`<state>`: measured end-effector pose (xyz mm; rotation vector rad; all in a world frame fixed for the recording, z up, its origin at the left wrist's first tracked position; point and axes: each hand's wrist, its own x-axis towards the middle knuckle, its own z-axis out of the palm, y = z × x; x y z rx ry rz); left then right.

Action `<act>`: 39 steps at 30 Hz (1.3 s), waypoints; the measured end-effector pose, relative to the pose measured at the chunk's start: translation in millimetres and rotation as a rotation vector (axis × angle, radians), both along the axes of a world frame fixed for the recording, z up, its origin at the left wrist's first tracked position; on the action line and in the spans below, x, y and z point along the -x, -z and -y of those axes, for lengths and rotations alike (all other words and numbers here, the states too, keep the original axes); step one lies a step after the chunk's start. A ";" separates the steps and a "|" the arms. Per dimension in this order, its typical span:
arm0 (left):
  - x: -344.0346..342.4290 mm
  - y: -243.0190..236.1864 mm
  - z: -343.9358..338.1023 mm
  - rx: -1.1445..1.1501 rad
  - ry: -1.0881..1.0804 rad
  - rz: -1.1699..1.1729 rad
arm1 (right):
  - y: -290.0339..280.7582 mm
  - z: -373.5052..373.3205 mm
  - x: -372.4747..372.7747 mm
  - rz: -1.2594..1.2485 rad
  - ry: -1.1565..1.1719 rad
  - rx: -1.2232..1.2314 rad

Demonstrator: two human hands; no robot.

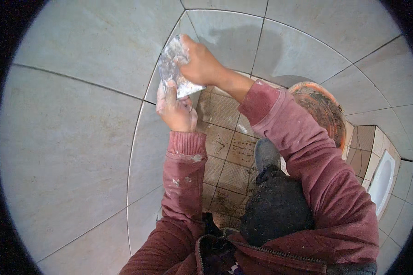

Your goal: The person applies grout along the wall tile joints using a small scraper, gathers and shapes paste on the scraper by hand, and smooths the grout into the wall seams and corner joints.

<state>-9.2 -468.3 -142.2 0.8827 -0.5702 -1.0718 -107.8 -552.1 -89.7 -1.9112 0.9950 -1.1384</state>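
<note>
A small, shiny plastic bag (184, 88), silvery and smeared with white material, is held up near the corner where the tiled walls meet. My left hand (176, 110) grips its lower part, thumb across the front and fingers behind. White residue coats those fingers. At the bag's upper part my right hand (198, 64) is closed on it, its fingertips partly hidden by the plastic and white smears. I cannot tell whether they reach inside.
Large pale grey wall tiles (73, 142) rise at the left and ahead. Below lies a stained, small-tiled floor (220, 151), with my shoe (266, 155) on it. A dirty orange bucket (319, 107) stands to the right, and a white basin-like fixture (382, 183) is beyond it.
</note>
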 end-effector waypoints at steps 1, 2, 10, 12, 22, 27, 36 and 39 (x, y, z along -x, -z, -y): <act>-2.2 5.2 -4.5 -0.112 -0.051 0.027 | -0.6 -5.3 1.0 0.003 -0.007 -0.073; -3.2 9.9 -16.3 -0.037 -0.150 0.573 | -1.7 -12.8 4.4 -0.142 -0.127 -0.122; -11.5 4.0 -125.2 -0.423 0.123 0.182 | 29.6 -28.1 9.6 0.061 -0.179 0.152; -17.8 -5.7 -128.0 -0.420 0.159 0.298 | 21.8 -2.5 12.5 0.193 -0.194 -0.324; -9.3 1.4 -134.9 -0.323 -0.094 0.546 | 4.3 -75.6 -7.2 -0.314 -0.516 -0.081; -10.6 -4.5 -109.5 -0.182 -0.276 0.483 | 15.8 -87.4 18.3 -0.058 -0.404 0.019; -6.0 -49.6 -21.9 0.062 -0.016 1.289 | 9.6 -68.6 89.8 0.259 -0.056 0.001; -2.9 -55.9 15.4 0.168 -0.394 2.241 | 10.3 -53.1 103.3 0.271 0.164 -0.048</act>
